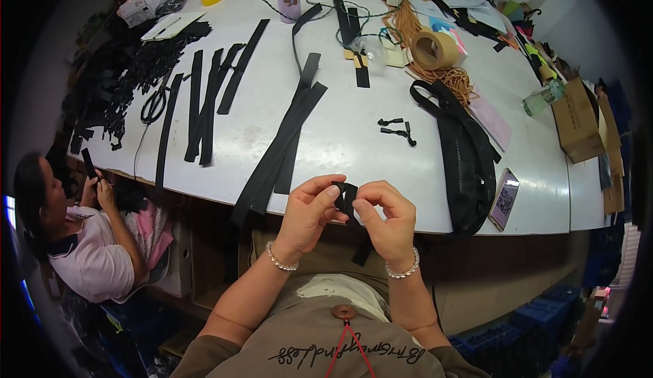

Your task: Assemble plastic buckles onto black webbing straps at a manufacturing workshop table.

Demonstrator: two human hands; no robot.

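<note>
Both hands up at the near edge of the white tabletop (354,140). Left hand (307,215) and right hand (389,223) pinch one short black strap piece (345,198) between them, fingers closed on it, its tail hanging below the right hand. Just beyond the strap piece, long black strips (282,143) lie on the tabletop; right of it a black bag (466,167) and a phone (504,198). Small black clips (398,128) lie further in. Another person sits far left of the tabletop.
</note>
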